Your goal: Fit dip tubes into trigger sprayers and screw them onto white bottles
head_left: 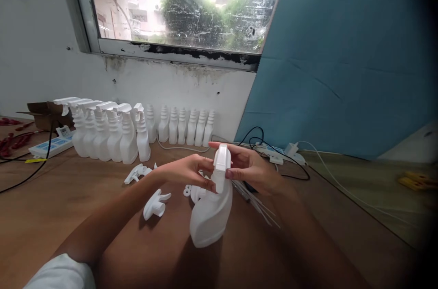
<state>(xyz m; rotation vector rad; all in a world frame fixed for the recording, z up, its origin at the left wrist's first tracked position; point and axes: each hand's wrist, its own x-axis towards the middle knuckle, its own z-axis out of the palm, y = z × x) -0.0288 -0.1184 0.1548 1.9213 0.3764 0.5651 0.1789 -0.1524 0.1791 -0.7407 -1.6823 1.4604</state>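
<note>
A white plastic spray bottle (210, 220) stands on the table in front of me, tilted a little, with a white trigger sprayer head (223, 159) on its neck. My right hand (255, 168) has its thumb and fingers closed round the sprayer head from the right. From the left, my left hand (188, 172) is closed on the bottle's neck, just under the head. Fingers and head hide the joint between neck and cap. Left of the bottle lies a loose trigger sprayer head (156, 204); another sprayer head (137, 172) lies behind my left forearm.
Bottles with sprayer heads (128, 138) stand in a row at the back left. Several headless bottles (182, 127) line the wall. Thin white tubes (260, 207) lie beside my right hand. Power strips (54, 143) with cables and a cardboard box (46, 116) are also on the table.
</note>
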